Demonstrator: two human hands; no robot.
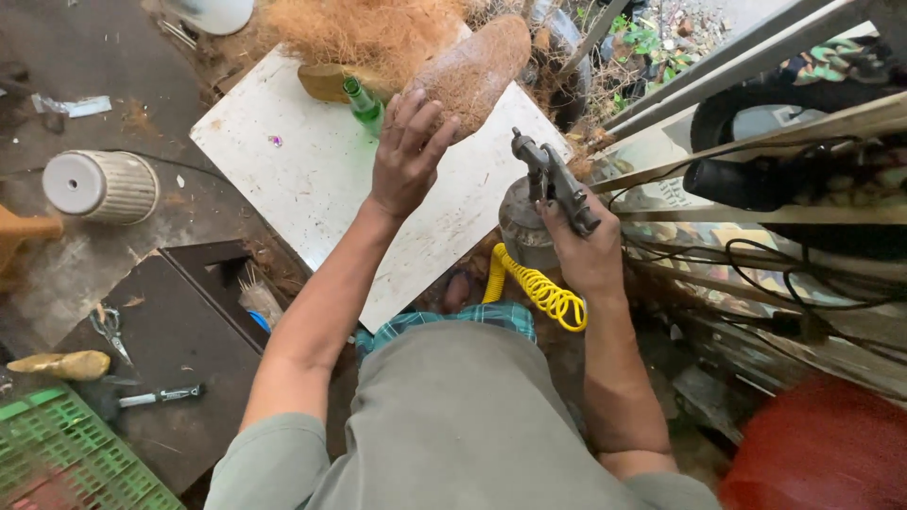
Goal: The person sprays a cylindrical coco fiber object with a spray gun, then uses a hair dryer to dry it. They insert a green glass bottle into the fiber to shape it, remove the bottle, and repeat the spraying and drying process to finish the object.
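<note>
Left hand (408,151) is wrapped over a fibrous coir-covered form (470,71) above the white board (312,170). Right hand (588,247) is clamped round a spray gun (553,181); its metal cup (522,227) hides whatever's inside. Green bottle (363,104) sits partly behind.

A brown, oblong coconut-fibre form (475,68) is held over the flat white board (312,179) by the left hand (406,151). Right of it, a grey metal spray gun (548,184) is gripped by the right hand (590,250); a coiled yellow air hose (543,293) hangs below. A green glass bottle (364,104) appears to lie on the board behind the left hand.
</note>
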